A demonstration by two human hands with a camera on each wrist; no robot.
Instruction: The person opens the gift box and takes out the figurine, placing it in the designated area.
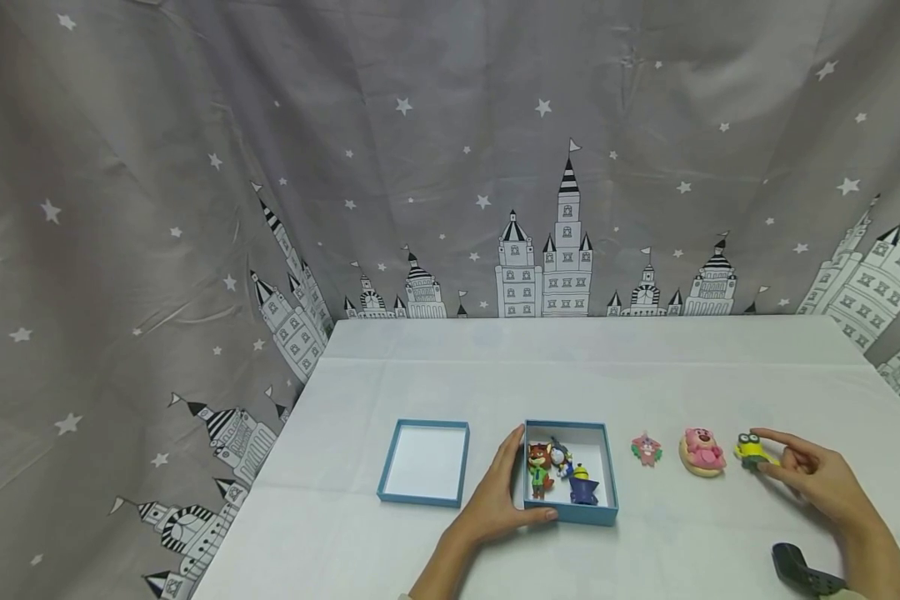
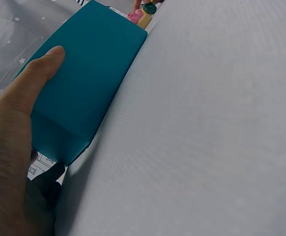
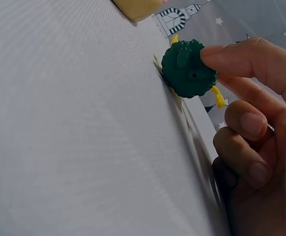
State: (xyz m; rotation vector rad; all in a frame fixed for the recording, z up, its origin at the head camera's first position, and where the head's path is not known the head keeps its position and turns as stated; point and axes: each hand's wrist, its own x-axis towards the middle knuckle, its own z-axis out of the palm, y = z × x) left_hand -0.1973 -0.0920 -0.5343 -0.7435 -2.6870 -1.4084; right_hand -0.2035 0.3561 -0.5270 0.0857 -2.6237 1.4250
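The left hand (image 1: 495, 500) is gripping the open teal box (image 1: 606, 510) by its near left corner, thumb lying along the front wall and fingers up the left wall, while three small figures (image 1: 562, 473) are lying inside it on the white desk (image 1: 570, 375). The right hand (image 1: 817, 479) is pinching the yellow goggled figure (image 1: 750, 450), which is resting on the desk just right of the pink bear figure (image 1: 702, 451) and the small pink star figure (image 1: 647, 448), though the wrist view is showing, it seems, only its dark green underside. The box lid (image 1: 424, 463) is lying open side up to the left of the box.
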